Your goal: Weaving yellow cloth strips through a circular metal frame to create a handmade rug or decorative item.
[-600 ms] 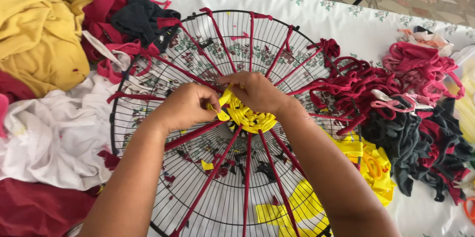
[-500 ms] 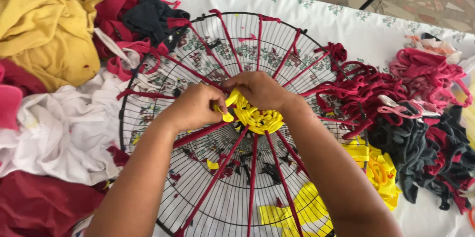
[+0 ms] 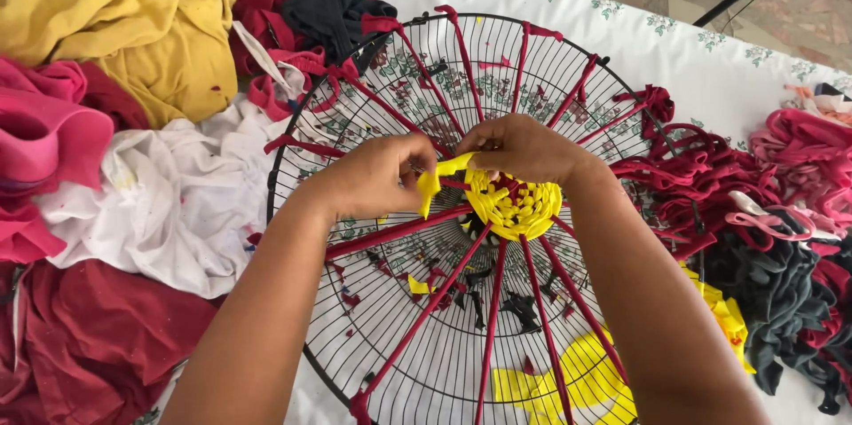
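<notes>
A round black wire fan guard [image 3: 373,79] lies flat on the table, with dark red fabric strips [image 3: 417,230] stretched from its hub to its rim like spokes. A small yellow woven disc [image 3: 519,208] fills the centre. My left hand [image 3: 377,178] pinches the loose end of a yellow fabric strip [image 3: 437,175] just left of the disc. My right hand [image 3: 524,148] rests on the top edge of the disc, fingers closed on the same strip. More yellow strip [image 3: 577,376] trails under the guard at the bottom.
Piles of cloth lie on the left: yellow [image 3: 115,26], pink [image 3: 44,141], white [image 3: 169,203], dark red [image 3: 89,336]. Heaps of cut red, pink and dark grey strips [image 3: 781,239] sit on the right. A white flowered tablecloth [image 3: 683,52] covers the table; tiled floor behind.
The view has shifted, so the guard sits lower and further right in frame. Both hands stay at the centre, with the left hand pulling the yellow strip end slightly leftwards.
</notes>
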